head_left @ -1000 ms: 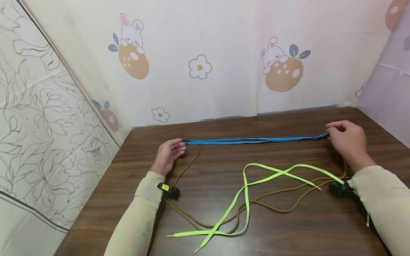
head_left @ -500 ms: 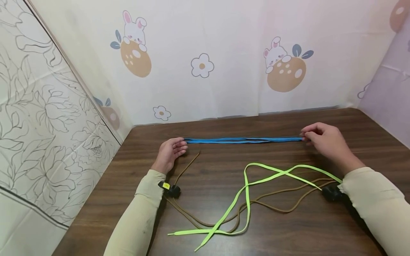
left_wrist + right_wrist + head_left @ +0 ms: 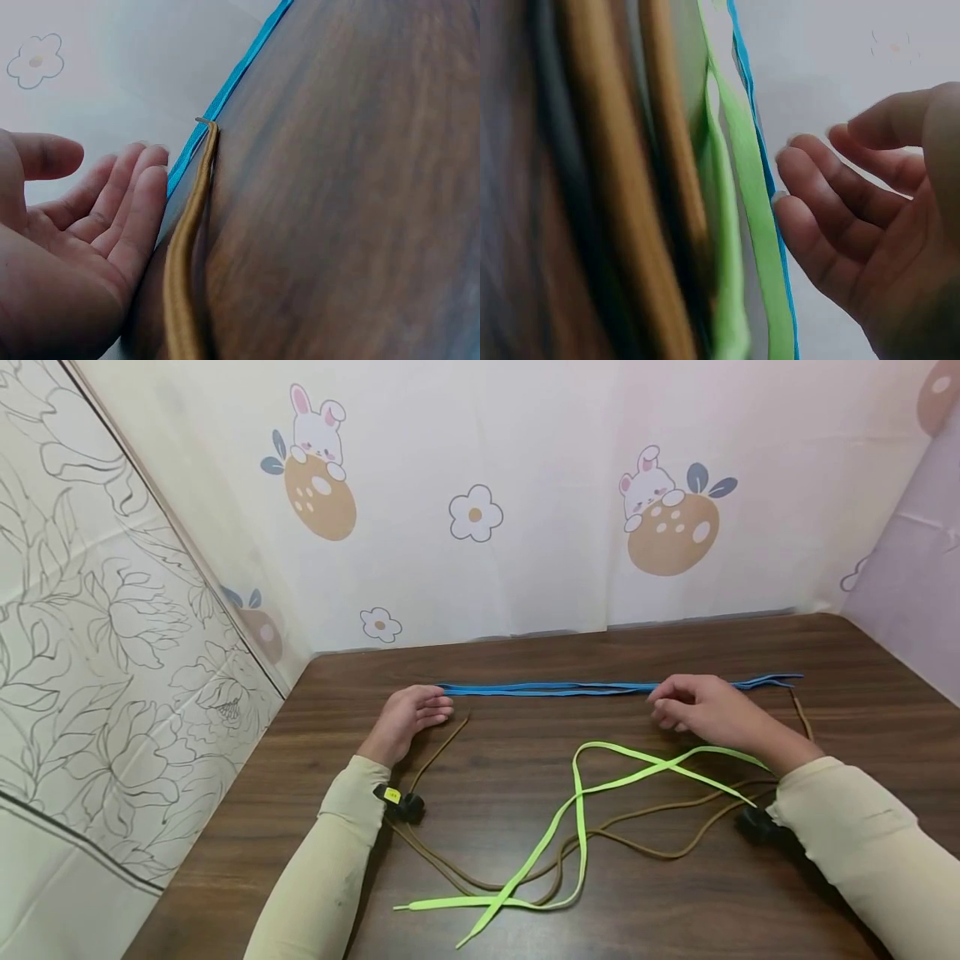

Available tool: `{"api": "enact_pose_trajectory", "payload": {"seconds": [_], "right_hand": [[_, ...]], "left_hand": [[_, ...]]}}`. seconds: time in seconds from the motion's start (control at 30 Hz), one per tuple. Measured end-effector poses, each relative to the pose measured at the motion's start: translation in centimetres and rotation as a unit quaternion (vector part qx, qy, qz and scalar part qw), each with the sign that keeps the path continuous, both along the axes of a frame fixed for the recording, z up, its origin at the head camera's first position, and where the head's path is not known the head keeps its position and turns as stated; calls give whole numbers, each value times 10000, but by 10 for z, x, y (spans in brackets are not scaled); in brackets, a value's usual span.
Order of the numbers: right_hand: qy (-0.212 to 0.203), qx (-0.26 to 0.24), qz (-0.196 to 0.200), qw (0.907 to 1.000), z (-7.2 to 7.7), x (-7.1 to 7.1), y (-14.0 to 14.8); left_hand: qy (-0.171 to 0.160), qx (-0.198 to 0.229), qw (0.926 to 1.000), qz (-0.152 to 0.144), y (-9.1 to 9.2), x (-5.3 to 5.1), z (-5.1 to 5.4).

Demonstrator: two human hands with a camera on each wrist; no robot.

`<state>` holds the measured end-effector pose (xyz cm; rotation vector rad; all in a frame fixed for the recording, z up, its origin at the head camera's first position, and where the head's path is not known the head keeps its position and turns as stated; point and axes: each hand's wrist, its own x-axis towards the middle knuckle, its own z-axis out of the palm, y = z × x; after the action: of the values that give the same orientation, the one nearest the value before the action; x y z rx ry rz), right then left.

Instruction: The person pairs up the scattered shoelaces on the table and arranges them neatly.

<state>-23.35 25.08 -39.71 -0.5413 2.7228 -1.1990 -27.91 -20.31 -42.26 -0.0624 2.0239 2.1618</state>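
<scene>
Walls on three sides enclose the station I am viewing remotely: the back covering (image 3: 547,577) carries rabbits, orange fruit-like shapes and flowers, the left panel (image 3: 112,635) bears line-drawn blossoms, and the right panel (image 3: 922,552) is pale lilac. Below them I record a dark wood-grain table (image 3: 660,918).

Item one, blue lace (image 3: 540,689): located along the far part of the table, running nearly straight from left to right in several narrow strands lying close together. Its right-hand tips extend past the right hand and spread slightly apart.

Left hand (image 3: 414,714): at the left end of the lace, released, palm turned inward and fingers loosely extended. I cannot confirm contact with the strands.

Right hand (image 3: 693,702): at the right part of the lace, covering a section of it in my head view. The wrist view shows its fingers slightly bent and thumb apart from them; I rate it released. Touch cannot be determined.

Item two, yellow-green lace (image 3: 577,795): nearer the person, crossing itself in loose bends. Item three, brown cord (image 3: 667,855): partly beneath the yellow-green lace, one tip near the left hand.

Both forearms wear light sleeves (image 3: 330,843).
</scene>
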Motion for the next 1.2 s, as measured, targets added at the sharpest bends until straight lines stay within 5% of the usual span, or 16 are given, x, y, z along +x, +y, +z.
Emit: {"api": "enact_pose_trajectory", "payload": {"seconds": [0.73, 0.97, 1.2], "right_hand": [[-83, 929, 1242, 9879, -5, 12, -33], [-242, 1022, 1227, 9869, -4, 13, -33], [-160, 1115, 1276, 9854, -6, 13, -32]], "left_hand": [[-86, -690, 9903, -1203, 15, 8, 7], [-142, -885, 9776, -1906, 27, 14, 9], [-221, -984, 9543, -2812, 44, 25, 12]]}}
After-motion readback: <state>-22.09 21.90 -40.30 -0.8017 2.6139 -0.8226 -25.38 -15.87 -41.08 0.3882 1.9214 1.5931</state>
